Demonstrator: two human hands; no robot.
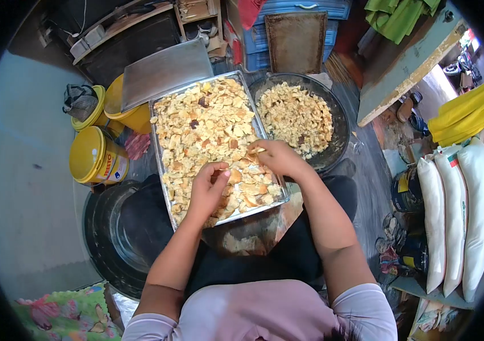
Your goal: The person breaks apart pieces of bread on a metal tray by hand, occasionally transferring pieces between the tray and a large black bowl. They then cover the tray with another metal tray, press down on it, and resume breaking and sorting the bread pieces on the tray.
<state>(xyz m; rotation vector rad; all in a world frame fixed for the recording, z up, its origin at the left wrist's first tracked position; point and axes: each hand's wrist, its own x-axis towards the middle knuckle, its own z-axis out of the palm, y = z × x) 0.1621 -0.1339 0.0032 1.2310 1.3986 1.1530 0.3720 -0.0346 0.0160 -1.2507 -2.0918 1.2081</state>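
A metal baking tray full of torn bread pieces, pale with some browned crusts and a few dark bits, rests in front of me, close to my knees. Over its near half is my left hand, fingers curled toward the thumb; whatever they may hold is hidden. My right hand is over the tray's right edge, pinching a small piece of bread between thumb and fingers. Beside the tray, to the right, a wide dark basin contains smaller bread crumbs.
Yellow buckets and a large black tub stand at left. An empty metal tray leans behind. Blue drawers with a brown tray are at the back. White sacks and an open door are at right.
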